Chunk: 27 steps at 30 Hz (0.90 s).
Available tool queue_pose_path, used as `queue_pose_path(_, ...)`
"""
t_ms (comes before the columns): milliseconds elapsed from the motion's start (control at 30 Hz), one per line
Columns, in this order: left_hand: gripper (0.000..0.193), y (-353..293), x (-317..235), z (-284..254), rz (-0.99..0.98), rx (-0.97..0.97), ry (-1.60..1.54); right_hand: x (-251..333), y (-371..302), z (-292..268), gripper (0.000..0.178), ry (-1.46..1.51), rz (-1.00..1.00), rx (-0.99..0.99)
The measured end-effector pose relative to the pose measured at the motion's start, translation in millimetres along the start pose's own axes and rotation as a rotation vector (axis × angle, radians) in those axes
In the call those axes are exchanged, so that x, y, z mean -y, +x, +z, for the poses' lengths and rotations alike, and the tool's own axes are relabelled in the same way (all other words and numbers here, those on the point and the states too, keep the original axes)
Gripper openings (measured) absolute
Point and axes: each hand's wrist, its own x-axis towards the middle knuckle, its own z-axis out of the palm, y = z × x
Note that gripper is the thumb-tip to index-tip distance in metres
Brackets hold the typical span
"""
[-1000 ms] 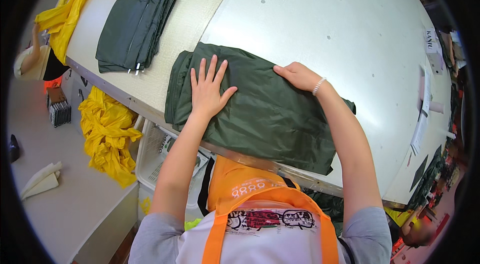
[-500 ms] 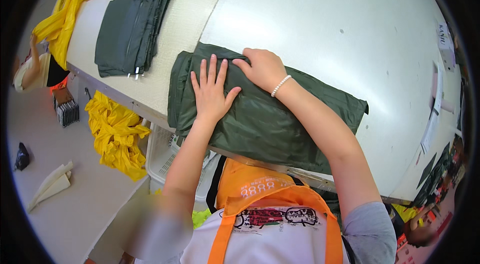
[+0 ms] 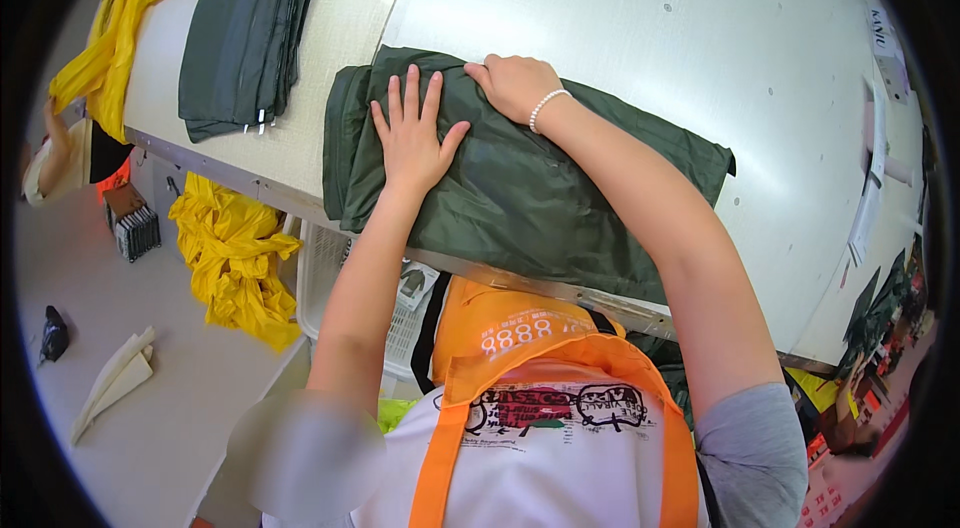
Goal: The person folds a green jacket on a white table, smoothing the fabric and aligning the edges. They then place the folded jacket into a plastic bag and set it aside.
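Note:
A folded dark green garment [image 3: 540, 203] of thin, slightly shiny cloth lies along the near edge of the white table. My left hand [image 3: 415, 143] rests flat on its left part, fingers spread and thumb out to the side. At its far edge is my right hand [image 3: 520, 88], fingers curled under and thumb pressed against the cloth, holding that edge. The undersides of these fingers are hidden. A pale beaded bracelet [image 3: 548, 108] circles my right wrist. Creases run across the cloth between and below the hands.
A neat stack of folded dark green pieces [image 3: 245, 43] lies at the far left, beside yellow cloth [image 3: 125, 18]. More yellow cloth [image 3: 235, 258] hangs below the table edge, by a white plastic basket [image 3: 318, 273]. A co-worker's arm [image 3: 60, 153] shows at the left.
The view has shifted, so the table and garment sit higher in the picture. Both hands keep nearly the same places on the cloth; the right fingers look slightly more curled.

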Motion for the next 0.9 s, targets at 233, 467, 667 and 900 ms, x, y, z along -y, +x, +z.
queue_pose_path(233, 0.070, -4, 2, 6, 0.002, -0.045, -0.003, -30, -66, -6, 0.043, -0.416, -0.267, -0.799)
queue_pose_path(467, 0.068, 5, -4, 13, 0.077, -0.118, 0.011, -127, -108, 52, 0.050, -0.230, -0.101, -0.543)
queue_pose_path(667, 0.068, 6, 17, 15, 0.073, -0.101, 0.098, -134, -208, 27, 0.059, -0.261, -0.030, -0.843)
queue_pose_path(900, 0.056, -15, -120, -58, 0.174, 0.002, -0.215, -176, -279, 106, 0.070, 0.688, 0.199, -0.763)
